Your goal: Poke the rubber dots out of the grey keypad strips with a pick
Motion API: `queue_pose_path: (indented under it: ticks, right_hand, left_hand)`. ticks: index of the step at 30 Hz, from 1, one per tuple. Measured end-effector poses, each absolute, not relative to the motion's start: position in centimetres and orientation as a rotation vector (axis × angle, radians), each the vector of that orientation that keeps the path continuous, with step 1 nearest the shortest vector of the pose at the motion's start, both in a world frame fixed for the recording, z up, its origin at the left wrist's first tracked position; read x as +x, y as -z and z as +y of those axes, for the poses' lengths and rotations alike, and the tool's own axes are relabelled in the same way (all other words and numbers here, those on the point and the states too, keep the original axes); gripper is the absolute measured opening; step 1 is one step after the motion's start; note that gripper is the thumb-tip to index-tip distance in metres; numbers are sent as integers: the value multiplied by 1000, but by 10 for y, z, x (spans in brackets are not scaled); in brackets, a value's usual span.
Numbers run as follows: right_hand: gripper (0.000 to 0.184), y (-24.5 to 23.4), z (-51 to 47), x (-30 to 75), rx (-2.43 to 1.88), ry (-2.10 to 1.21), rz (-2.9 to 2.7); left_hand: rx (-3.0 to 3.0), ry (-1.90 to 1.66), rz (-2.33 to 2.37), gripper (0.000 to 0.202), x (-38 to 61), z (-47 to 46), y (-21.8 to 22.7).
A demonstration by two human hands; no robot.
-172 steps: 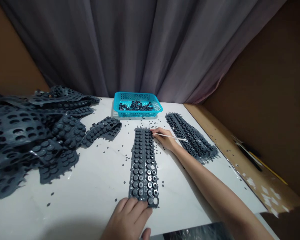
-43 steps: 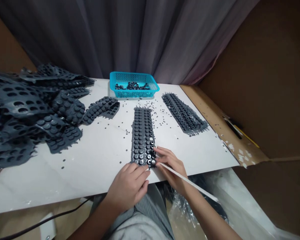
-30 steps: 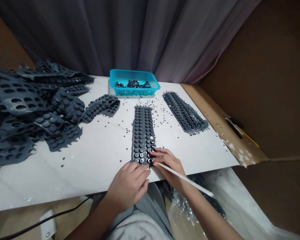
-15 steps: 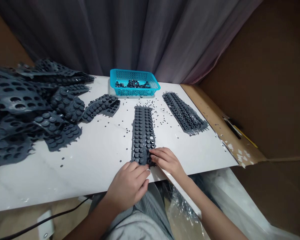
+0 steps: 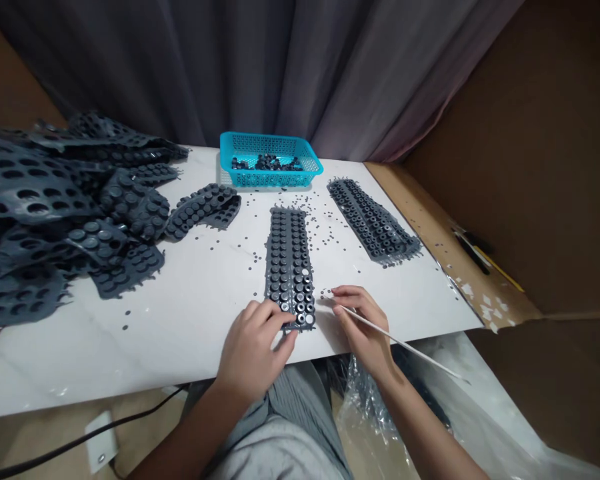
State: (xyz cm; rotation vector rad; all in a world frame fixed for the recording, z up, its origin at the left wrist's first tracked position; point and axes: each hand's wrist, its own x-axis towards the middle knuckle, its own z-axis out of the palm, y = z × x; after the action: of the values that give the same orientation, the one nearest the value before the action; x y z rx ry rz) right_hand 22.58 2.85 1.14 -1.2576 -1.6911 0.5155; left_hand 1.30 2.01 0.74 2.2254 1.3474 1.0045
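A dark grey rubber sheet [image 5: 289,253] with rows of round studs lies lengthwise in front of me. At its near end, my left hand [image 5: 257,343] pinches the edge between thumb and fingers. Several studs near that end show ring-shaped tops, and a couple of pale round spots stand out on the right side. My right hand [image 5: 365,327] is just right of the sheet, apart from it, closed on a slim flat white tool [image 5: 405,345]. The tool's narrow tip points left toward the sheet, and its long end stretches back over my wrist.
A turquoise basket [image 5: 270,180] with small dark pieces stands at the back. Another studded sheet [image 5: 373,220] lies at the right, and a heap of perforated sheets [image 5: 45,213] fills the left. Tiny dark discs are scattered about. A yellow-and-black knife-like tool [image 5: 487,260] rests beyond the right edge.
My right hand has moved right, off the sheet's near end, with the white tool turned in its fingers. My left hand stays at the near edge, its thumb and fingers a little more spread.
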Motion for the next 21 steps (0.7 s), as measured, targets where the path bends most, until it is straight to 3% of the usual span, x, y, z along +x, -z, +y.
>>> queue_pose_path:
  ticks: [8,21]
  right_hand:
    - [5,-10,26,217,-1130,-826,-1781]
    - [10,-12,27,217,-1052,-873,-1926]
  left_hand:
    - [2157,-797,1520,4,27,31,-11]
    - [2165,-839,1471,9,27,33,-2]
